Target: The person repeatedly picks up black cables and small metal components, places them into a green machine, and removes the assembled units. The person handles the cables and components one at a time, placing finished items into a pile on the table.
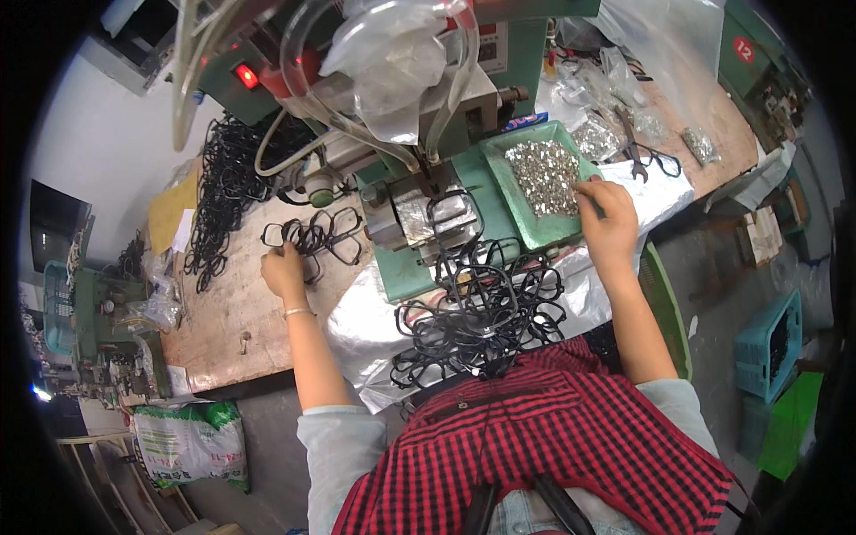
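My left hand [283,270] is pinched on the near edge of a small cluster of black eyeglass frames [314,235], which lies on the wooden bench left of the machine. At the right rim of a green tray [532,230], my right hand [609,218] has its thumb and forefinger bent together. Whatever these fingers hold is too small to make out. Many small shiny metal pieces [546,174] fill the tray. Between my arms, a tangled heap of black eyeglass frames [486,308] rests against the machine's green base [406,278]. One frame stands up at the metal fixture [446,214].
Clear hoses [183,80] and a plastic bag [383,67] hang over the machine. More black frames [234,183] are piled at the back left. Wrenches [633,152] and bags of small parts [700,144] lie at right. A blue crate [769,348] stands on the floor.
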Tool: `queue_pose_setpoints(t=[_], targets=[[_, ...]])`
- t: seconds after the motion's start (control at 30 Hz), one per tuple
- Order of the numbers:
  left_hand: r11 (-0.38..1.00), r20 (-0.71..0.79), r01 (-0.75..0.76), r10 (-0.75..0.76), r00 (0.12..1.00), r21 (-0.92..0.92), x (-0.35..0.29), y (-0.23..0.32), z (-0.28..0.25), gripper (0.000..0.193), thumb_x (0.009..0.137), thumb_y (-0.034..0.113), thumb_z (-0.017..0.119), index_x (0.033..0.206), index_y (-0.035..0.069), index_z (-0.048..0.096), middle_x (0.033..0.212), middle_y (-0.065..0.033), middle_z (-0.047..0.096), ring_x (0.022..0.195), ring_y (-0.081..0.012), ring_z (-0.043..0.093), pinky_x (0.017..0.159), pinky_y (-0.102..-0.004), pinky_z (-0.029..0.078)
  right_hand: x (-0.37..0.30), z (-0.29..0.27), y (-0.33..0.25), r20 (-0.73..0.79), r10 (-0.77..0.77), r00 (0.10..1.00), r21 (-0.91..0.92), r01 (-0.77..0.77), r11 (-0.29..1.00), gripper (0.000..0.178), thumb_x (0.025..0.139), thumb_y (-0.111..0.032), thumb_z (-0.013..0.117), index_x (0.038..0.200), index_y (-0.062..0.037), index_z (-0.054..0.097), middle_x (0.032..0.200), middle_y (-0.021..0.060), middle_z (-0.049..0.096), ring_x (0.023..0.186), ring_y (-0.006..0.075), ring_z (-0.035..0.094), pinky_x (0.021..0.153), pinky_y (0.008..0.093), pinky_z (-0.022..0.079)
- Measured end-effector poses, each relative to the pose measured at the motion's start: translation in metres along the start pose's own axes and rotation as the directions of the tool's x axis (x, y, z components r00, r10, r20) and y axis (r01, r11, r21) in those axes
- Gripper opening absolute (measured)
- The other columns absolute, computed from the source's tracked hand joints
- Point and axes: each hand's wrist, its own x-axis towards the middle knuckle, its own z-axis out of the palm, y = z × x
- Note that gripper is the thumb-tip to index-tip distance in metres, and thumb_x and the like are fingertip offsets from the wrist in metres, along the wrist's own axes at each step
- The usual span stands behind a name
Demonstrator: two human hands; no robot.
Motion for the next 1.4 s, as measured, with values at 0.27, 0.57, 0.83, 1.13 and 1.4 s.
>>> queue_pose_setpoints(t=[0.27,0.57,0.83,1.13,1.4], targets=[[0.462,-0.057,-0.116,0.139,0.989,-0.879,-0.084,0.108,-0.106,0.021,0.099,0.016,0.066,0.087,0.004,0.055,0.075,0.0033,0.052,0.069,-0.0046,0.045,0.062,-0.0188,0.038,0.031,-0.015,-0.077,0.242,0.024,0.970,0.346,-0.109,0.932,0.014,0.082,-0.004,0.069,0.095,-0.0044,0.075,0.093,0.0091,0.072,0.090,0.0227,0.067,0.085,0.0331,0.050],[0.305,0.032,-0.010,0.132,0.991,-0.952,-0.119,0.114,-0.089,0.012,0.099,0.012,0.063,0.108,0.006,0.059,0.103,-0.0028,0.063,0.090,-0.0096,0.060,0.073,-0.0238,0.052,0.042,0.048,-0.126,0.395,0.047,0.917,0.709,-0.337,0.619,0.044,0.079,-0.005,0.071,0.121,0.0031,0.059,0.090,0.0081,0.073,0.090,0.0141,0.068,0.085,0.0291,0.051],[-0.130,-0.526,-0.510,0.237,0.817,-0.851,-0.138,0.170,-0.216,0.018,0.099,0.002,0.055,0.117,0.002,0.056,0.109,-0.0156,0.065,0.102,-0.0242,0.064,0.091,-0.0430,0.056,0.041,0.050,-0.141,0.487,0.093,0.868,0.792,-0.484,0.371,0.054,0.079,-0.005,0.075,0.128,0.0045,0.054,0.085,0.0062,0.072,0.089,0.0094,0.065,0.086,0.0263,0.049],[-0.137,-0.587,-0.726,0.697,0.412,-0.673,-0.171,0.196,-0.202,0.025,0.086,0.001,0.072,0.108,0.007,0.062,0.105,-0.0183,0.074,0.058,-0.0193,0.056,0.048,-0.0300,0.043,0.038,0.029,-0.101,0.312,-0.056,0.949,0.580,-0.143,0.802,0.035,0.082,-0.007,0.065,0.116,-0.0014,0.066,0.108,0.0108,0.071,0.105,0.0271,0.067,0.098,0.0364,0.048],[-0.159,-0.575,-0.914,0.813,0.093,-0.373,-0.169,0.208,-0.162,0.024,0.072,0.001,0.075,0.095,0.005,0.068,0.106,-0.0101,0.074,0.083,-0.0261,0.064,0.070,-0.0374,0.059,0.016,0.042,0.004,0.131,-0.152,0.980,-0.151,0.171,0.974,0.016,0.073,-0.017,0.078,0.087,-0.0105,0.075,0.122,0.0142,0.065,0.123,0.0365,0.055,0.101,0.0448,0.047]])
